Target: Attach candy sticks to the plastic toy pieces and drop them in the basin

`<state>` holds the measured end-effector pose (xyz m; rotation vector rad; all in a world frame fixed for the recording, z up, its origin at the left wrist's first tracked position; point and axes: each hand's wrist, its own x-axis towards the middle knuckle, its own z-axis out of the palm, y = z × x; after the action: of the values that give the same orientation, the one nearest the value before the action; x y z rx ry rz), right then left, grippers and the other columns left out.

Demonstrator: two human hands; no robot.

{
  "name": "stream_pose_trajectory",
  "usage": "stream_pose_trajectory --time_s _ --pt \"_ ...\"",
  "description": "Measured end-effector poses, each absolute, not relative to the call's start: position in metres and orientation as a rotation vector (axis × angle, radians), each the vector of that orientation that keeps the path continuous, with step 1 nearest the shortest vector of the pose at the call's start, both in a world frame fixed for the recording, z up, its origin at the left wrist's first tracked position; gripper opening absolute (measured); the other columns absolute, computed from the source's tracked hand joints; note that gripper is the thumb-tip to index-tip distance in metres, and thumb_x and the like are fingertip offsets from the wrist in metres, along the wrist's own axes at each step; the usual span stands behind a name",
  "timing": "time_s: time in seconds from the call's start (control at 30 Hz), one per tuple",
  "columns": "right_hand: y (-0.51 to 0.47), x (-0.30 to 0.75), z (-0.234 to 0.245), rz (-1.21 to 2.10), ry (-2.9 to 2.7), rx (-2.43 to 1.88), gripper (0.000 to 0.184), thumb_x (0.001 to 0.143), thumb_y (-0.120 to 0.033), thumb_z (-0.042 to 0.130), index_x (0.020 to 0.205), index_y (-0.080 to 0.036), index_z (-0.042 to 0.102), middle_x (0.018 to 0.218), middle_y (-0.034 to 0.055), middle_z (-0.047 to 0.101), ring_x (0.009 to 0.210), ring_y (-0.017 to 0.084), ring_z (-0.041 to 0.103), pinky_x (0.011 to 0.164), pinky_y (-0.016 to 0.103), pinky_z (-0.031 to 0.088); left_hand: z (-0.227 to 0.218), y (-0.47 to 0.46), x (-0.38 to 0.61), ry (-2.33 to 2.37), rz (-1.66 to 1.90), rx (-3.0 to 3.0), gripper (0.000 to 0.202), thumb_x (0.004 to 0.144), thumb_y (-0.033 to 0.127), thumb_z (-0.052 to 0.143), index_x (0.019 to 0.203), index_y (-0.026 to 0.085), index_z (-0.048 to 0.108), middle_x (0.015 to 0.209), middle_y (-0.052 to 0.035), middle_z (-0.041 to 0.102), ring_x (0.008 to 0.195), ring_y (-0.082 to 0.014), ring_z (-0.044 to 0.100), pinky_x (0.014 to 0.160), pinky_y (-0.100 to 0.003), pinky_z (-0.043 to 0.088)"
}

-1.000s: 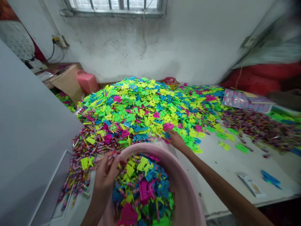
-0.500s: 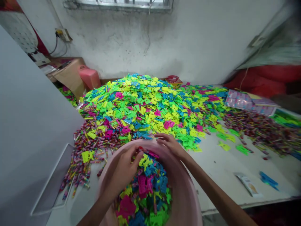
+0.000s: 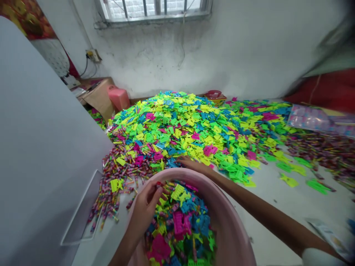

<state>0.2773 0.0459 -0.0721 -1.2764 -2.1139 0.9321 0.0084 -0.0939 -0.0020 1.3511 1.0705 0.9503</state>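
A pink plastic basin [image 3: 233, 229] sits close in front of me, part filled with bright plastic pieces and small wrapped candies. My left hand [image 3: 145, 208] hovers over the basin's left side, fingers pinched on a small candy with a red tip. My right hand [image 3: 188, 163] reaches past the basin's far rim to the near edge of a big heap of yellow, green, blue and pink plastic pieces [image 3: 194, 129]; its fingers lie curled on the pieces, and what they hold, if anything, is hidden.
Wrapped candies [image 3: 116, 184] lie strewn left of the basin, and more [image 3: 324, 151] at the right. A grey panel [image 3: 41, 155] fills the left side. A cardboard box [image 3: 98, 96], a pink container [image 3: 119, 98] and printed sheets [image 3: 316, 120] stand at the back.
My right hand went from the heap to the basin rim, then back out to the heap's near edge. My left hand stayed over the basin's left side. The view swung left.
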Motion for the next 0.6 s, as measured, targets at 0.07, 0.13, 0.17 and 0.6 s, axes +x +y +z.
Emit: stream_pose_trajectory --time_s 0.07,0.13,0.17,0.6 --pt "0.053 0.271 -0.077 0.921 -2.085 -1.292 0.027 0.098 -0.035 0.064 0.119 -0.018 0.065 0.127 0.0095 0.064 0.112 0.025 0.064 0.097 0.048 0.053 -0.003 -0.095 0.008 1.078 0.959 1.326 0.033 0.095 0.048 0.059 0.105 0.017 0.064 0.095 -0.0074 0.075 0.079 -0.0202 0.069 0.069 -0.028 0.050" --pt "0.058 0.269 -0.076 0.922 -2.010 -1.313 0.028 0.098 -0.036 0.063 0.118 -0.017 0.065 0.121 0.0086 0.066 0.103 0.022 0.066 0.089 0.044 0.056 -0.006 -0.094 0.006 1.089 0.969 1.322 0.033 0.095 0.048 0.060 0.106 0.017 0.064 0.097 -0.0081 0.075 0.080 -0.0204 0.069 0.069 -0.028 0.050" --pt "0.060 0.270 -0.071 0.930 -1.960 -1.320 0.029 0.097 -0.038 0.063 0.115 -0.016 0.065 0.114 0.0074 0.067 0.096 0.021 0.067 0.084 0.041 0.057 -0.007 -0.093 0.006 1.095 0.978 1.321 0.034 0.095 0.048 0.060 0.107 0.017 0.065 0.100 -0.0089 0.074 0.081 -0.0205 0.069 0.069 -0.028 0.051" --pt "-0.070 0.253 0.044 1.211 -1.281 -1.211 0.026 0.092 -0.052 0.059 0.096 -0.027 0.059 0.085 -0.0013 0.067 0.072 0.019 0.068 0.064 0.032 0.055 0.034 -0.082 0.034 0.997 1.096 1.410 0.037 0.100 0.046 0.054 0.123 0.020 0.064 0.087 -0.0034 0.066 0.069 -0.0134 0.060 0.063 -0.024 0.047"
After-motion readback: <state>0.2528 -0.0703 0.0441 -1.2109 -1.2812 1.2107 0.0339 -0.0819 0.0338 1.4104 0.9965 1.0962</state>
